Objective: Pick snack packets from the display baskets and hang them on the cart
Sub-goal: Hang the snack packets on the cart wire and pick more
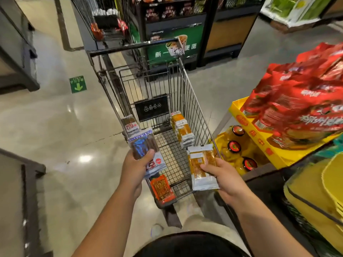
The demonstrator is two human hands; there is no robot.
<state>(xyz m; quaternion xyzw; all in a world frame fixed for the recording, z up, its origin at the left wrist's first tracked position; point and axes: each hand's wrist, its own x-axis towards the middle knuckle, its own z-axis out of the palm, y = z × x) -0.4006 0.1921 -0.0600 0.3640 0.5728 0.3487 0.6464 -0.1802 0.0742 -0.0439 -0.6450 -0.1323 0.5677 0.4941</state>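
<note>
Your left fingers (149,153) curl over the front of a blue packet (142,143) with brown sticks inside. Your left hand (136,164) grips it tight. The packet sticks up out of your fist, right by the left wall of the cart (193,101). A white packet (157,164) with a red mark pokes out under that hand. It is blurry there, so I cannot tell if you hold it too or if it hangs on the wire.

Your right fingers (207,168) pinch a small stack of orange packets (201,164) with silver ends. Your right hand (222,177) holds the stack by the right wall of the cart, at the end close to you.

More snacks hang on the cart. An orange row (182,129) hangs inside the right wall, just past your stack. Some brown packets (130,125) hang on the left wall, just past the blue packet. A red packet (162,188) sits at the near end of the cart, below your left hand. A black sign (151,108) hangs at the far end.

On your right is a yellow tray (259,141) with big red bags (297,101) piled on it. Jars (234,145) with red lids stand below it, beside the cart. A green arrow sign (78,84) is on the floor, off to the left.
</note>
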